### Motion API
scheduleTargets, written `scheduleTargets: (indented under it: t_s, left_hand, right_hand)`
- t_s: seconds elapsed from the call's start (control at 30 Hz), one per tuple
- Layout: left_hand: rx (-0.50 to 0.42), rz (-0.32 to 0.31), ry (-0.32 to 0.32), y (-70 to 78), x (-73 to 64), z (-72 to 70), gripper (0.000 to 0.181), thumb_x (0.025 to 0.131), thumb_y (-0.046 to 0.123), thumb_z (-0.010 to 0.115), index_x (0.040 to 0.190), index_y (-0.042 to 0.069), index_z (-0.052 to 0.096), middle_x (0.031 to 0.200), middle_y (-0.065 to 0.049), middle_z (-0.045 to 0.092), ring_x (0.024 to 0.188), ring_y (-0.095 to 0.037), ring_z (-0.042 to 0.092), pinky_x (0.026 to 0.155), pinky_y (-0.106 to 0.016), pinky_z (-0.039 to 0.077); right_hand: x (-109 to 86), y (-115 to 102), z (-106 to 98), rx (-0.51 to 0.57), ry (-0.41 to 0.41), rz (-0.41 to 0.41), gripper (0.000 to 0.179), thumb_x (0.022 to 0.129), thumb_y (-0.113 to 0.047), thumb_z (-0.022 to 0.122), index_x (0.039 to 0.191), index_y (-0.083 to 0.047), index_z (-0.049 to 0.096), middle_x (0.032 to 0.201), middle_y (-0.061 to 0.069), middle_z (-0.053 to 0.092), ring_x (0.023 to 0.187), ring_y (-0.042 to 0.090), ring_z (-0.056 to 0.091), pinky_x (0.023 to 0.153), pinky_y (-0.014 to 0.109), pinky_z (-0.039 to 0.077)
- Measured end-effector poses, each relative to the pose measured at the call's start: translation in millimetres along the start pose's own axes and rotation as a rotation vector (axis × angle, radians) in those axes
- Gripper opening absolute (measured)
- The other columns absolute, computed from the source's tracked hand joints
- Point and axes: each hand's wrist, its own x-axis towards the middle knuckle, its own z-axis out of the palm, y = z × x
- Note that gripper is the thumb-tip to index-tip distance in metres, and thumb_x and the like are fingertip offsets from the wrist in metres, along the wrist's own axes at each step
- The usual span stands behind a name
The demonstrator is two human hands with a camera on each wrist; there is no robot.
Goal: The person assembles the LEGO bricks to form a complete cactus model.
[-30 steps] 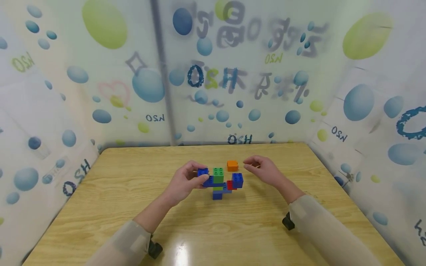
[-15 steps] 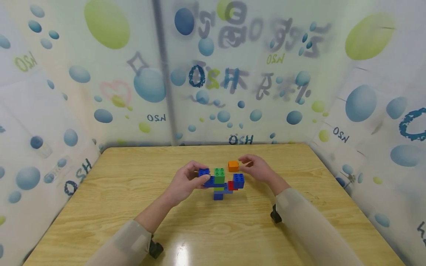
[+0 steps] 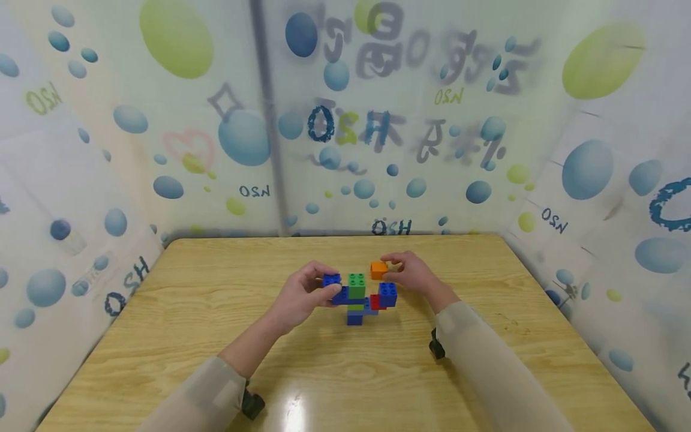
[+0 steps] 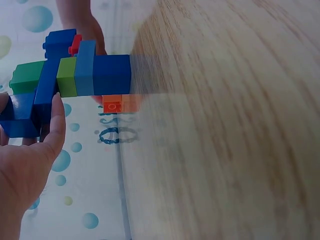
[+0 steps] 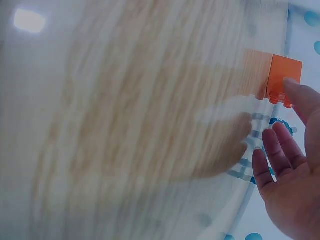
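A structure of joined building bricks in blue, green and red [image 3: 356, 287] stands upright on the table. My left hand [image 3: 305, 294] pinches the blue brick [image 3: 332, 280] at its upper left end between thumb and fingers; the left wrist view shows that blue brick [image 4: 21, 115] from the palm side. Behind the structure lies a single orange brick [image 3: 379, 270]. My right hand [image 3: 412, 273] is at its right side, thumb and forefinger spread near it. In the right wrist view a fingertip overlaps the orange brick [image 5: 285, 75], while the other fingers [image 5: 276, 147] are extended, holding nothing.
The wooden table [image 3: 345, 372] reflects the bricks and a bright light. Its far edge meets a patterned curtain [image 3: 345, 150], which also runs along both sides. A dark wrist camera [image 3: 252, 403] sits below the left sleeve, another camera [image 3: 437, 345] below the right.
My right hand has moved left from beside the orange brick until its fingertips are at the brick. My left hand keeps its grip on the structure, and the orange brick stays in place.
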Motion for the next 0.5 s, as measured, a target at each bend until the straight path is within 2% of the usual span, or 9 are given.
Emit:
scheduleTargets:
  t_s: [0.37, 0.5]
  left_hand:
    - [0.0, 0.004, 0.0, 0.7, 0.2, 0.3, 0.033, 0.107, 0.017, 0.074, 0.136, 0.005, 0.063, 0.135, -0.021, 0.066, 0.112, -0.023, 0.07, 0.09, -0.04, 0.069]
    - [-0.015, 0.013, -0.004, 0.1, 0.0, 0.7, 0.033, 0.107, 0.016, 0.073, 0.136, 0.004, 0.063, 0.136, -0.022, 0.066, 0.111, -0.023, 0.07, 0.089, -0.04, 0.069]
  right_hand:
    - [-3.1, 8.5, -2.6, -0.026, 0.06, 0.032, 0.039, 0.103, -0.025, 0.079, 0.139, -0.011, 0.07, 0.143, 0.017, 0.061, 0.123, 0.036, 0.061, 0.111, 0.051, 0.056]
    - [-5.0, 12.3, -6.2, 0.014, 0.063, 0.034, 0.039, 0.104, -0.022, 0.078, 0.137, -0.007, 0.066, 0.143, 0.017, 0.063, 0.126, 0.037, 0.061, 0.114, 0.052, 0.056]
